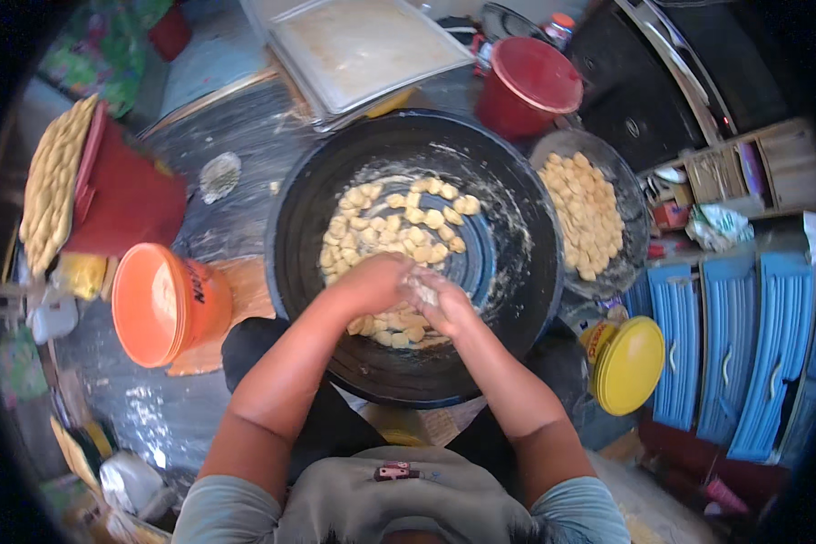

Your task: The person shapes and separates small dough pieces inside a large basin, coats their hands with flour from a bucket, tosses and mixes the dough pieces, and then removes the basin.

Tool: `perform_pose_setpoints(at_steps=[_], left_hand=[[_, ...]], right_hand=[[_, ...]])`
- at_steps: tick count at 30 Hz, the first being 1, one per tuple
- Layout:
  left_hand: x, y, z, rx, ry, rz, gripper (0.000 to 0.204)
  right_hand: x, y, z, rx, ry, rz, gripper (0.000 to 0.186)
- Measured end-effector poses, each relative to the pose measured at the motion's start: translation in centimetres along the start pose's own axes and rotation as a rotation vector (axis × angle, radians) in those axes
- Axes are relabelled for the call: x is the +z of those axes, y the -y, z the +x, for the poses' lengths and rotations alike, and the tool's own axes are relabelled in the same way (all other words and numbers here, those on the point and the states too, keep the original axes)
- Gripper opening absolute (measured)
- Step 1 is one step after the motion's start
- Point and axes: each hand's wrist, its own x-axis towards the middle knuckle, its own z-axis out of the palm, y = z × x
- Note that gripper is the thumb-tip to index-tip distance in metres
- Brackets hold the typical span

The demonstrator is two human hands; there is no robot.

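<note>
Both hands meet above a wide black basin (pixel 521 218), over small, pale, rounded dough pieces (pixel 363 240) that lie mainly on its left and near sides. My left hand (pixel 378 279) is curled, its fingers reaching over those of my right hand. With its palm partly turned up and dusted white, my right hand (pixel 442 306) cups against the left. Whatever is between the two is hidden by the fingers. Flour streaks the basin's inner wall. To the right, touching or close to the basin, a dark shallow bowl (pixel 633 213) holds more dough pieces (pixel 582 213).
Left stand an orange bucket (pixel 190 304) and a red bin (pixel 131 199) with rows of dough pieces on top. Behind the basin are stacked trays (pixel 363 59) and a red bucket (pixel 528 91). At right are a yellow-lidded tub (pixel 632 364) and blue drawers (pixel 725 344).
</note>
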Motion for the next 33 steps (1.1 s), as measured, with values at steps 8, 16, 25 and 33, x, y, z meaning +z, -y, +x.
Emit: perform_pose_setpoints(at_steps=[8, 16, 25, 33], left_hand=[[-4.9, 2.7, -2.5, -0.133, -0.181, 0.092, 0.046], [-7.1, 3.2, -4.1, -0.161, -0.299, -0.049, 0.048], [-7.2, 2.9, -6.9, -0.134, -0.343, -0.066, 0.048], [-6.8, 4.0, -7.9, -0.091, -0.384, -0.062, 0.051]], right_hand=[[-2.3, 1.7, 1.9, -0.101, -0.095, -0.491, 0.025], [-2.7, 2.3, 2.4, -0.121, -0.214, -0.538, 0.019], [5.2, 0.2, 1.3, 0.035, 0.122, -1.366, 0.017], [10.2, 3.1, 5.4, -0.313, 0.02, -1.158, 0.021]])
